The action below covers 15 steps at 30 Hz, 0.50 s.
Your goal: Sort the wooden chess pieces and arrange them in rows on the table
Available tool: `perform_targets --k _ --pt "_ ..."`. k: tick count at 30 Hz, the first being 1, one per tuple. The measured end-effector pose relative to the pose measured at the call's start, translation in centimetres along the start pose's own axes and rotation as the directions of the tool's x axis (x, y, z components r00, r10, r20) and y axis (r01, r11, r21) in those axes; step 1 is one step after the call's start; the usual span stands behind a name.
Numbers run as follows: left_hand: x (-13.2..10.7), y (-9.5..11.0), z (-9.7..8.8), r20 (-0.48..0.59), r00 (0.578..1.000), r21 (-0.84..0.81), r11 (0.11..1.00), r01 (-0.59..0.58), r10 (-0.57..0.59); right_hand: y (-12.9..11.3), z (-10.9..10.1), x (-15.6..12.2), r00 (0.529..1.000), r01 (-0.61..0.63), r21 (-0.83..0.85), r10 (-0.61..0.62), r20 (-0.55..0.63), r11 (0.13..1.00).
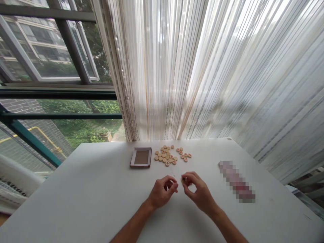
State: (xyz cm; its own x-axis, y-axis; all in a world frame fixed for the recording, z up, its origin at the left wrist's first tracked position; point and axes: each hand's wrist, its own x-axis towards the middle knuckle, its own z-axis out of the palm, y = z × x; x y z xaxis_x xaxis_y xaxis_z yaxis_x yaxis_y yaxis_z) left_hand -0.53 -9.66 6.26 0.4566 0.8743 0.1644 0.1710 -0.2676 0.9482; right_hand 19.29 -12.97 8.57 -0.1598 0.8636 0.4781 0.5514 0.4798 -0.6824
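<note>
My right hand pinches a round wooden Chinese chess piece between thumb and fingertips, just above the white table. Beside it, to the left, my left hand has its fingers curled and the thumb drawn in to the fingertips; whether anything small is between them I cannot make out. A gap separates the two hands. Beyond them lies a loose spread of Chinese chess pieces, some plain side up, others showing characters. A smaller group of pieces with red characters lies to its right.
A shallow open box with a brown inside sits left of the pieces. On the right of the white table lies a pinkish, pixelated object. Striped sheer curtains hang behind the far edge, with an open window at left.
</note>
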Motion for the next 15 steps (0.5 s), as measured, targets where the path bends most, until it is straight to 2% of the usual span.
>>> perform_targets --k 2,5,9,15 --pt "-0.3 -0.1 0.3 0.098 0.995 -0.039 0.999 0.002 0.002 -0.4 1.3 -2.5 0.999 -0.016 0.065 0.018 -0.030 0.998" --pt "-0.5 -0.6 0.5 0.177 0.984 -0.047 0.999 0.016 -0.008 -0.5 3.0 -4.7 0.996 -0.063 0.134 0.070 -0.052 0.989" --pt "-0.5 -1.2 0.5 0.228 0.972 -0.048 0.997 0.063 -0.051 -0.5 3.9 -5.4 0.987 -0.133 0.221 0.149 -0.057 0.966" --pt "-0.4 -1.1 0.1 0.271 0.962 -0.016 0.999 0.043 -0.037 -0.8 3.8 -5.4 0.981 -0.152 0.227 0.175 -0.083 0.962"
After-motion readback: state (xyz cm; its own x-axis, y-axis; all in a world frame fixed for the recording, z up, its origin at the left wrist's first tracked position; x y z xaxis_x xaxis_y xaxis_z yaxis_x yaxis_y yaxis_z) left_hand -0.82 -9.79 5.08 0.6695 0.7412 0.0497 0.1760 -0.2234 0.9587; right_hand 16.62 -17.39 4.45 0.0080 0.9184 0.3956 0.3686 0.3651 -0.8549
